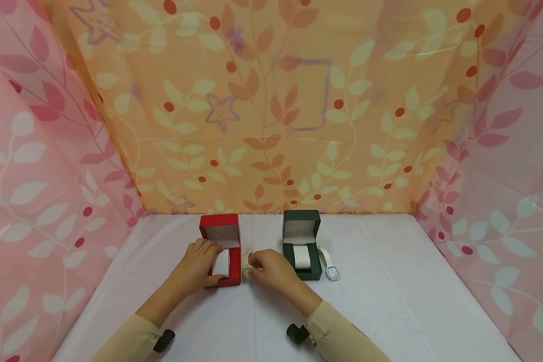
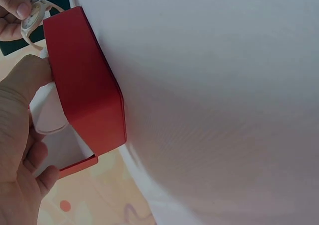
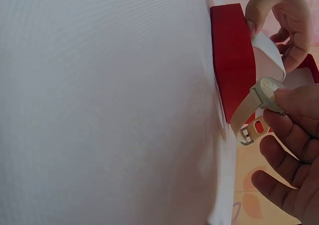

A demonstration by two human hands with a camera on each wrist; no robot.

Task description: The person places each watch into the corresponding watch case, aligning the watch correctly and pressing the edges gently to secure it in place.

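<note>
An open red watch box [image 1: 235, 266] stands upright on the white cloth, its lid [image 1: 219, 221] raised at the back. Over it, my left hand [image 1: 198, 266] grips the white cushion [image 1: 221, 264] between thumb and fingers; the thumb [image 2: 32, 73] is at the near wall and the fingertips are on the cushion's far side. Just right of this box, my right hand [image 1: 273, 269] pinches a wristwatch [image 3: 269, 90] with a pale round case between thumb and forefinger. Its cream strap [image 3: 246, 108] hangs bent, with the buckle [image 3: 245, 134] visible in the right wrist view.
To the right stands an open dark green watch box [image 1: 317, 264] holding a white cushion [image 1: 301, 257]. Beside it lies a second watch [image 1: 332, 272] with a squarish case and white strap. Patterned cloth walls [image 1: 271, 176] enclose the table [image 1: 389, 301] at the back and sides.
</note>
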